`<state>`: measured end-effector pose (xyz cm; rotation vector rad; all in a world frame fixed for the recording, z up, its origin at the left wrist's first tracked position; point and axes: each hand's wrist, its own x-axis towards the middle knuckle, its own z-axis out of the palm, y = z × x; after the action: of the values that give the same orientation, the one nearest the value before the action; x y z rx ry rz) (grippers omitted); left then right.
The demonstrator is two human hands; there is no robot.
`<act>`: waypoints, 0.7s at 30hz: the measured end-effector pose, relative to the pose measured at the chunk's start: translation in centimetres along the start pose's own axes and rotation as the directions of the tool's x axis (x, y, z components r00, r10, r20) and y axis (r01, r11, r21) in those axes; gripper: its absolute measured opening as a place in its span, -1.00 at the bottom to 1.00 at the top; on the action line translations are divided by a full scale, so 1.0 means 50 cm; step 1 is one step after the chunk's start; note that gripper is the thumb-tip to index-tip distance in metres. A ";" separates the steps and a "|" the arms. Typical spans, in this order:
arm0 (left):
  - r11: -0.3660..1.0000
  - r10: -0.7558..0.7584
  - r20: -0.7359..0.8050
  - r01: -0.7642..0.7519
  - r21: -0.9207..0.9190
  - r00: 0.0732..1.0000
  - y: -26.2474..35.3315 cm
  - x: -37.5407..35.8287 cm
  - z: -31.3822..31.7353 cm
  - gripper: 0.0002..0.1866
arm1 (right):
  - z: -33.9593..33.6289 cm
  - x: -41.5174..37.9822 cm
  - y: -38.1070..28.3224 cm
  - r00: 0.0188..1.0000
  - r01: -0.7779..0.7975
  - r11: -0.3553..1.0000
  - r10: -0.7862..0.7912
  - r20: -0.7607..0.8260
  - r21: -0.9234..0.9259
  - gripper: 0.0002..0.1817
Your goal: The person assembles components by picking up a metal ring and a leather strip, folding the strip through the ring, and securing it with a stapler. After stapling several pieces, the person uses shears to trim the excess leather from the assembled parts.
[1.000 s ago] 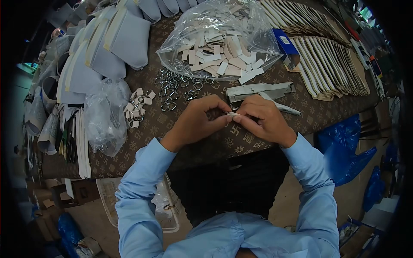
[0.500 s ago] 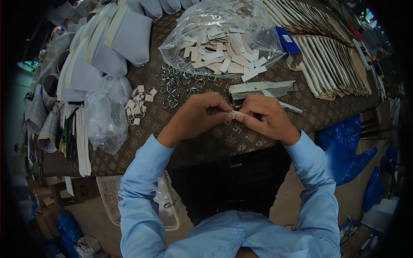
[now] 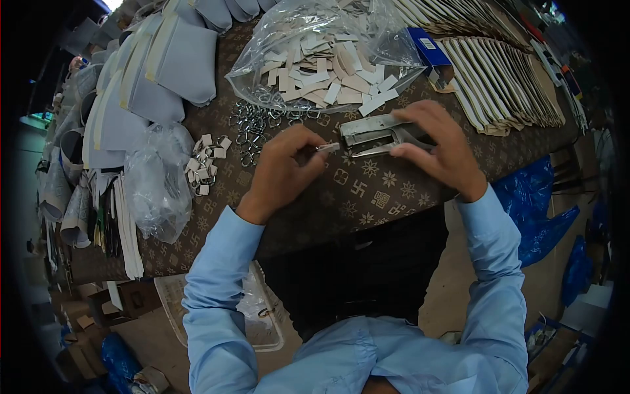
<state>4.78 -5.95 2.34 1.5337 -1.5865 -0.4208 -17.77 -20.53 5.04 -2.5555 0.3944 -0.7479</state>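
Observation:
Between the thumb and fingers of my left hand (image 3: 283, 167) is a small pale strip (image 3: 328, 148), folded, with a bit of metal by it. My right hand (image 3: 446, 148) grips a silver stapler (image 3: 374, 131), whose jaws point left toward the strip without touching it. Metal rings (image 3: 252, 125) lie in a heap beyond my left hand. Farther left is a small pile of rings with pale strips folded on them (image 3: 205, 164). A clear plastic bag (image 3: 246, 72) holding many loose pale strips (image 3: 328, 79) lies beyond both hands.
Grey curved panels (image 3: 180, 62) and a crumpled clear bag (image 3: 157, 184) occupy the left of the patterned table (image 3: 295, 230). At the right are a blue box (image 3: 428, 49) and a row of stacked pale-edged pieces (image 3: 499, 85). Blue plastic bags (image 3: 535, 210) hang beyond the table edge.
My right hand has let go of the small strip, moved right and taken hold of the stapler. My left hand has moved slightly left and up with the strip. The view has shifted a little.

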 end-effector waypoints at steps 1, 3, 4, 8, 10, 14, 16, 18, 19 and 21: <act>0.999 0.021 -0.037 -0.020 0.027 0.999 -0.008 -0.001 -0.001 -0.89 | -0.009 -0.021 0.033 1.000 0.000 1.000 0.000 0.010 -0.004 -0.42; 0.998 0.040 -0.086 -0.036 0.047 0.995 -0.013 -0.001 0.012 -0.88 | -0.005 -0.050 0.082 0.997 -0.039 0.946 0.058 0.050 -0.321 -0.18; 0.993 0.092 -0.093 -0.084 0.088 0.991 -0.012 0.000 0.023 -0.88 | -0.009 -0.059 0.089 0.990 -0.063 0.944 0.100 0.099 -0.323 -0.05; 0.973 0.138 -0.084 -0.119 0.200 0.987 -0.012 0.004 0.050 -0.89 | -0.003 -0.061 0.080 0.988 -0.030 0.875 0.100 0.119 -0.484 -0.06; 0.968 0.166 -0.085 -0.146 0.206 0.982 -0.016 0.006 0.059 -0.89 | 0.011 -0.062 0.082 0.995 -0.015 0.852 0.067 0.080 -0.523 -0.06; 0.973 0.154 -0.085 -0.136 0.187 0.984 -0.013 0.014 0.066 -0.89 | 0.012 -0.058 0.079 0.998 -0.032 0.863 0.058 0.036 -0.504 -0.07; 0.979 0.119 -0.076 -0.105 0.175 0.990 -0.010 0.016 0.066 -0.89 | 0.009 -0.049 0.079 0.999 -0.019 0.880 0.037 0.029 -0.474 -0.08; 0.984 0.082 -0.070 -0.070 0.162 0.994 -0.007 0.018 0.065 -0.88 | 0.010 -0.046 0.084 1.000 0.010 0.876 -0.005 0.012 -0.481 -0.09; 0.986 0.068 -0.069 -0.056 0.159 0.995 -0.006 0.018 0.064 -0.88 | 0.011 -0.045 0.086 0.999 0.044 0.870 -0.052 -0.002 -0.491 -0.10; 0.987 0.050 -0.071 -0.038 0.157 0.996 -0.008 0.018 0.064 -0.87 | 0.011 -0.043 0.090 0.997 0.062 0.870 -0.075 -0.007 -0.488 -0.11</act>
<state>2.72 -7.88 0.53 1.6088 -1.6230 -0.2159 -19.86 -23.37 1.48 -3.0497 0.5646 -0.7859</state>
